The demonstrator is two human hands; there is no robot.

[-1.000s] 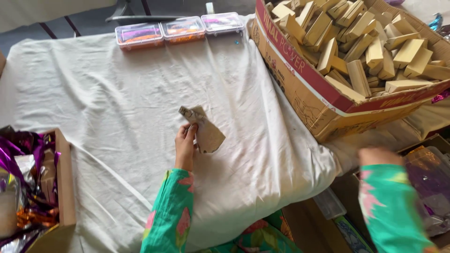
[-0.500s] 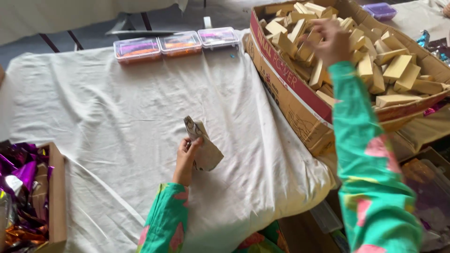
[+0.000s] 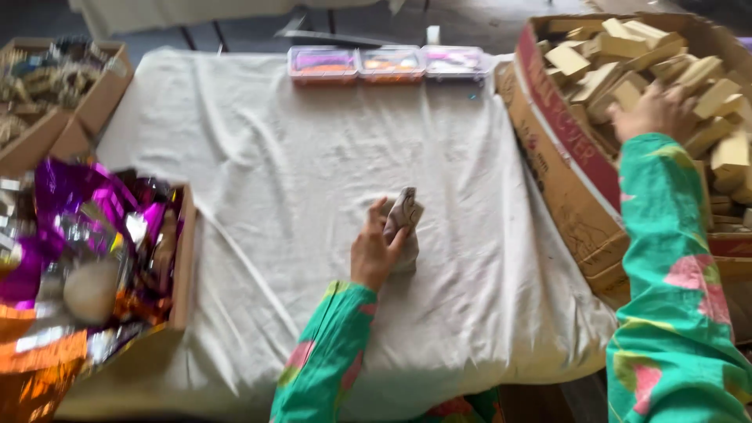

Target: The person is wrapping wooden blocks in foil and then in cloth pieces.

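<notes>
My left hand (image 3: 376, 254) grips a small grey-brown paper packet (image 3: 404, 227), fingers wrapped round it, held upright just above the table (image 3: 258, 164) with its white cloth. My right hand (image 3: 654, 110) is down in the big cardboard box (image 3: 568, 180), right of the packet, palm on the tan wooden blocks (image 3: 603, 78); can't tell if it's closed on one. Three clear plastic trays (image 3: 388, 63) sit in a row at the far table edge, beyond the packet. Left of the packet, an open carton (image 3: 185, 258) holds purple and orange foil wrappers (image 3: 70, 204).
</notes>
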